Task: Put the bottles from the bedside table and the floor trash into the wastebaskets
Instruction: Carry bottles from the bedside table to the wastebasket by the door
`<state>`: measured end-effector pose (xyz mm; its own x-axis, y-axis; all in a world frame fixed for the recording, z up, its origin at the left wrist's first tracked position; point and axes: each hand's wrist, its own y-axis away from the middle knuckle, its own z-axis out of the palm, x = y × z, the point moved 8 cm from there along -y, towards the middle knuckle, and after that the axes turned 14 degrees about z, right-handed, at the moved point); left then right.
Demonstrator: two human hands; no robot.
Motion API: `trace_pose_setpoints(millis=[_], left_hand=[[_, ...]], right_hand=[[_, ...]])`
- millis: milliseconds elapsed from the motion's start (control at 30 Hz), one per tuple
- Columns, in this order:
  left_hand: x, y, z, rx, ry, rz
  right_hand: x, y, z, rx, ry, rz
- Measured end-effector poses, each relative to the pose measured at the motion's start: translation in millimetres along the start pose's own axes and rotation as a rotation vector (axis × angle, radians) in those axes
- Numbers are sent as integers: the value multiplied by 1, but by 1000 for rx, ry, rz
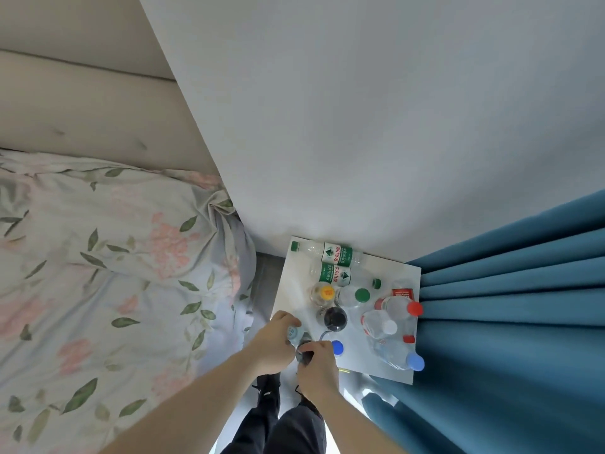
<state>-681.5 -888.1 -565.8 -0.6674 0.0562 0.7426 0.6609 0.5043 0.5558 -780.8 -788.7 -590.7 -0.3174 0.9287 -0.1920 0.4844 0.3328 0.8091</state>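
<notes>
Head view: left hand [278, 339] grips a clear bottle [292, 332] at the near-left corner of the bedside table [288, 290]; right hand [316, 357] pinches a dark-capped bottle [304, 353] just beside it. Best to lift both straight up, w/ firm holds, so the crowded upright bottles nearby, e.g. the blue-capped one [337, 348], don't topple. White tabletop sits btwn floral bedding [98, 257] & blue curtain [507, 306], against a pale wall [360, 126]; no wastebaskets in view.

Seen from above at the near edge of a white square bedside table [296, 291] crowded with clear plastic bottles [337, 275]: left hand [273, 342] gripping a pale-capped bottle [293, 334], right hand [316, 365] pinching a dark-capped bottle [305, 350].
</notes>
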Motion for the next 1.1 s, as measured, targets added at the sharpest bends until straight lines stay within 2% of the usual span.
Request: trace_pose_setpoints(millis=[133, 333, 567, 800, 1100], left_hand=[[-2, 25, -22, 156, 76, -49], [18, 118, -66, 399, -49, -54], [42, 214, -75, 647, 17, -87], [68, 305, -32, 973, 146, -202], [81, 447, 67, 1342, 232, -405]], right_hand=[[0, 11, -17, 14, 13, -31], [-18, 77, -66, 24, 125, -249], [-50, 158, -123, -58, 132, -507], [-86, 205, -125, -188, 424, -783], [-82, 311, -47, -357, 805, -1098]])
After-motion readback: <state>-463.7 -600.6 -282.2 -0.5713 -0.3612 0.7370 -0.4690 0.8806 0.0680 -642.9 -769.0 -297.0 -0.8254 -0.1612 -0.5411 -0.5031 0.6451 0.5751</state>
